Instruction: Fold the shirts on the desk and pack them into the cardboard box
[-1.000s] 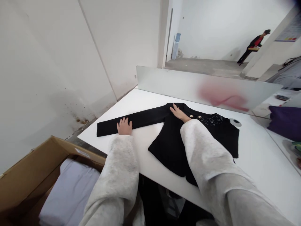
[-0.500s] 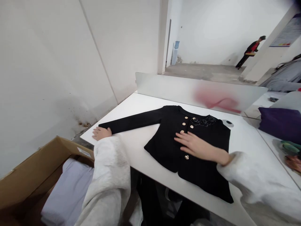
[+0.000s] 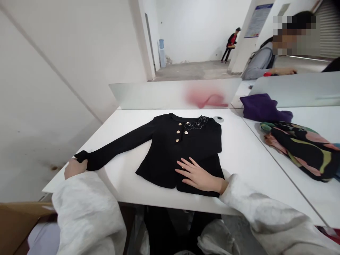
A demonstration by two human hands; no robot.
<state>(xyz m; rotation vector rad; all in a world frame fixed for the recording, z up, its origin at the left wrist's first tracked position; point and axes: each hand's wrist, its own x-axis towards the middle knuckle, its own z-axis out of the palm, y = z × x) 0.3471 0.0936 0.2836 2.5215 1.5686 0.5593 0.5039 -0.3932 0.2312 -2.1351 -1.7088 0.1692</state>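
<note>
A black long-sleeved top (image 3: pixel 183 145) with gold buttons lies face up on the white table (image 3: pixel 247 156). Its left sleeve stretches out toward the table's left corner. My left hand (image 3: pixel 74 167) is closed around the cuff of that sleeve at the table's edge. My right hand (image 3: pixel 195 174) lies flat on the lower front of the top, fingers spread. Both my arms wear pale fleece sleeves.
A frosted divider (image 3: pixel 172 94) with a pink smear stands along the table's far edge. A purple garment (image 3: pixel 264 109) and a patterned dark garment (image 3: pixel 302 147) lie on the neighbouring table at right. A cardboard box (image 3: pixel 13 221) sits low left. One person sits behind the right divider; another stands far off.
My right hand slid down the top's front from the shoulder to the hem. My left hand ran out along the sleeve to the cuff and closed on it. My view swung right.
</note>
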